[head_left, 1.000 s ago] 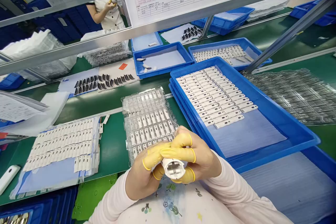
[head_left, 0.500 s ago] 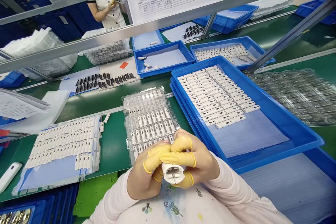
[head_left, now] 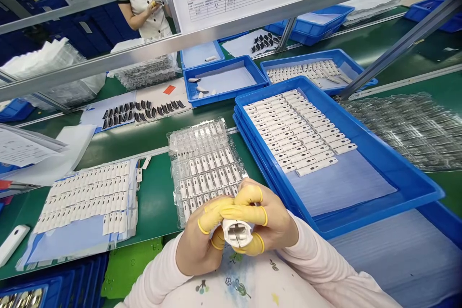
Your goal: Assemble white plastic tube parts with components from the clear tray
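Observation:
Close to my body, both hands grip one white plastic housing [head_left: 237, 234], a hollow shell whose open end faces me and shows ribs inside. My left hand [head_left: 202, 236] is closed on its left side, and my right hand [head_left: 265, 221] wraps its right side. Yellow finger cots cover several fingertips. The far part of the housing is hidden by my fingers. Just beyond my hands lies a clear blister tray [head_left: 197, 142] with rows of white parts. On the right, a blue tray [head_left: 361, 192] holds rows of long white parts [head_left: 296, 130].
At left, many small white parts [head_left: 86, 187] lie on a sheeted stack, near a lone white piece [head_left: 13, 244]. Black curved parts [head_left: 144, 110] lie behind. Blue trays [head_left: 224, 98] stand farther back below a metal rail [head_left: 202, 33]. Across the bench is a person [head_left: 146, 14].
The housing has tipped slightly and risen a little in my fingers, so its open end shows at a different angle. Both hands keep their grip.

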The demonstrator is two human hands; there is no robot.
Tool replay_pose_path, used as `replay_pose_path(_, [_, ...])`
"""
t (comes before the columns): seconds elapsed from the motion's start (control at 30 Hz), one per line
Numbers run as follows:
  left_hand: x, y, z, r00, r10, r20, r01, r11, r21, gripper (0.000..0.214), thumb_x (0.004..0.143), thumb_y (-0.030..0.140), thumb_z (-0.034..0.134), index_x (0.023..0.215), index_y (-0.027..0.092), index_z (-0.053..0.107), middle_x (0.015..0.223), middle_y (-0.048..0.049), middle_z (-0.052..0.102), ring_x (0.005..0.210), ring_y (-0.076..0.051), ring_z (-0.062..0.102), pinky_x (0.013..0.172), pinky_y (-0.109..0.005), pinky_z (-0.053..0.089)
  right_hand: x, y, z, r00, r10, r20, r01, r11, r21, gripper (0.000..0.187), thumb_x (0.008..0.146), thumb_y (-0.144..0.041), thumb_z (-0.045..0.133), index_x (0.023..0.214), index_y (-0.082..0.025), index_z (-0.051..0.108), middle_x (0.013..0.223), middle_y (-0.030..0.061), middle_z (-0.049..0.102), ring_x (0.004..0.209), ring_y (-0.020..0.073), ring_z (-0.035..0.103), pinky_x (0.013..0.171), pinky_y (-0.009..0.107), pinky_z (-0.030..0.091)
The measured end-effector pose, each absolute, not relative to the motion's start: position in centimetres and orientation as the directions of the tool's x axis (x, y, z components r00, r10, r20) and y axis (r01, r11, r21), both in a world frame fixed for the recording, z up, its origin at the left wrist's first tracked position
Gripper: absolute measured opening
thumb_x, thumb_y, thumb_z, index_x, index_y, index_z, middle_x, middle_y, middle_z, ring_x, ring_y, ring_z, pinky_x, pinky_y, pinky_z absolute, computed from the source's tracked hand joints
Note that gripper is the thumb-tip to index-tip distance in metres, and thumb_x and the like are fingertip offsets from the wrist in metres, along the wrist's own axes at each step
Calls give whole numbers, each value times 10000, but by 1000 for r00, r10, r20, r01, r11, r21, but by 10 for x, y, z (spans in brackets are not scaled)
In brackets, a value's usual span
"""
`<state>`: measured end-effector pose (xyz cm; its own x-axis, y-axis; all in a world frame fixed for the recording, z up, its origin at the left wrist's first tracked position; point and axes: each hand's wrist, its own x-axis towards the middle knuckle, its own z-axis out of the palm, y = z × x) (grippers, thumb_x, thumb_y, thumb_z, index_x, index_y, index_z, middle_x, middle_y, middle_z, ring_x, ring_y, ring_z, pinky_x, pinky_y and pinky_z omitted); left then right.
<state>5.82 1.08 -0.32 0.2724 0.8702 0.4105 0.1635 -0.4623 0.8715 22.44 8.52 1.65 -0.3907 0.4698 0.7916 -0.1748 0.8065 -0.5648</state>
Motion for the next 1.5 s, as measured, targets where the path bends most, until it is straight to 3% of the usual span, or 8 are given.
replay_pose_path(0.17, [57,12,-6,177,847,501,174,-528,831,500,958,159,517,1434,304,479,1287,-129,691,1147,-274,686,956,-426,564,228,86,3,-377,535,756,-148,771,-619,453,924,-381,654,1360,-282,578,887,23,568,731,144,595,644,275,532])
replay_pose_path(0.3, [60,13,-10,34,894,446,221,-442,869,501,917,129,619,1377,310,536,1279,-79,703,1152,-227,683,999,-379,540,230,90,1,-374,580,724,-106,748,-655,368,904,-307,700,1260,-261,617,1036,68,618,916,180,650,790,320,575])
replay_pose_path(0.5, [53,13,-5,-183,970,162,245,-114,963,414,841,232,759,1240,262,653,1149,-52,742,1096,-236,676,1017,-395,498,231,91,-3,-298,796,527,-87,527,-845,180,831,-287,768,888,-224,610,759,-10,608,664,141,585,624,288,522])
replay_pose_path(0.63, [49,19,6,-2,994,-113,-131,111,985,389,767,371,830,1102,222,700,1039,-66,746,942,-220,699,836,-330,559,227,87,-6,-312,916,253,-207,194,-959,280,785,-390,806,769,-201,600,702,-21,584,590,113,549,572,261,502])
replay_pose_path(0.77, [53,25,12,161,968,-193,-439,245,864,418,753,417,835,1087,223,675,990,-63,732,866,-204,700,723,-292,556,226,86,-5,-400,914,62,-356,-93,-930,306,754,-438,822,777,-183,652,727,12,648,628,132,618,603,271,549])
replay_pose_path(0.93, [57,25,19,208,949,-236,-532,312,787,454,748,403,840,1124,214,669,958,-65,734,874,-224,713,835,-370,563,228,86,-3,-523,852,-15,-447,-289,-846,234,760,-377,826,829,-175,730,737,23,714,633,136,661,593,260,584])
replay_pose_path(1.13, [56,26,20,273,925,-264,-597,378,708,419,772,360,825,1137,219,675,1007,-71,750,945,-241,731,936,-412,546,226,84,1,-545,828,-134,-489,-444,-751,283,647,-366,911,765,-178,735,647,6,720,549,149,683,505,256,597])
replay_pose_path(1.5, [55,27,20,264,904,-336,-600,427,677,473,764,367,833,1172,194,666,1017,-85,760,987,-254,727,947,-389,541,220,84,4,-528,819,-224,-490,-510,-707,357,626,-448,913,691,-167,703,616,-2,704,475,123,634,449,223,542])
